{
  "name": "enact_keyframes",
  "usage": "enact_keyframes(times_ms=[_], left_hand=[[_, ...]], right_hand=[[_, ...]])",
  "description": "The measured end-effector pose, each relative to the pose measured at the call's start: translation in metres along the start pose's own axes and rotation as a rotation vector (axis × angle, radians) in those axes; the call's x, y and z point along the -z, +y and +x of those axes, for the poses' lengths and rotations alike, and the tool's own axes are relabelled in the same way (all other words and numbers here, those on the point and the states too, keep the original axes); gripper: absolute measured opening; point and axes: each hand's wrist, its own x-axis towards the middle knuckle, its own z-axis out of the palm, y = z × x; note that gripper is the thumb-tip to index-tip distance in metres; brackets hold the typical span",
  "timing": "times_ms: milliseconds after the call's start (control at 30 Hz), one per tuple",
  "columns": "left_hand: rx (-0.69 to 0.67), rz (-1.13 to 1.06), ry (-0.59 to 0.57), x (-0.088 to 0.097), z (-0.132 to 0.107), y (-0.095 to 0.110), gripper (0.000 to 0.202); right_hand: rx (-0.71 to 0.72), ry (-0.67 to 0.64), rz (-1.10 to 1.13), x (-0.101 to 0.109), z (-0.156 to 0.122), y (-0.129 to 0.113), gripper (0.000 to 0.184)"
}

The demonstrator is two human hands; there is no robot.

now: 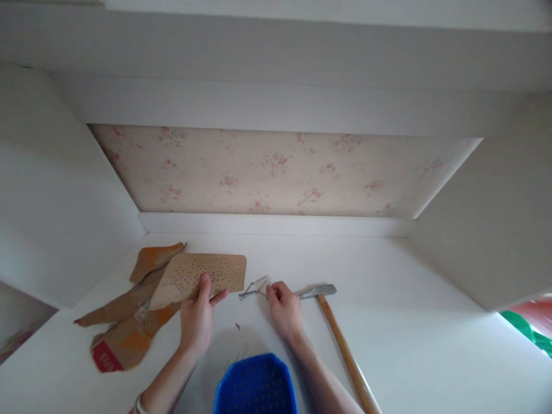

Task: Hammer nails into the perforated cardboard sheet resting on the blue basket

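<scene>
My left hand grips a flat piece of brown cardboard dotted with many small holes, thumb on top and fingers mostly hidden beneath. Several thin metal nails lie in a loose bunch between my hands on the white surface. At the right edge of that bunch, my right hand is closed in a pinch, its fingertips on a nail. A hammer with a wooden handle and grey metal head lies just right of my right hand.
Torn cardboard pieces with orange and red patches lie on the white surface at left. A blue plastic basket stands near me. White panels and a floral-papered wall enclose the space. Green and pink items show at far right.
</scene>
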Motion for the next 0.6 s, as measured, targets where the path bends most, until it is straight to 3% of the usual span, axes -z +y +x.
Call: enact_keyframes(times_ms=[233,433,600], left_hand=[[0.150,-0.105,0.026,0.036,-0.044,0.042,0.037],[0.422,-0.187,0.068,0.073,-0.087,0.060,0.036],[0.554,-0.094,0.040,0.083,-0.115,0.072,0.036]], right_hand=[[-0.060,-0.004,0.174,-0.004,0.002,0.006,0.025],[-0.142,-0.074,0.305,-0.002,0.003,0.006,0.023],[-0.183,-0.199,0.492,0.024,-0.007,-0.011,0.029]])
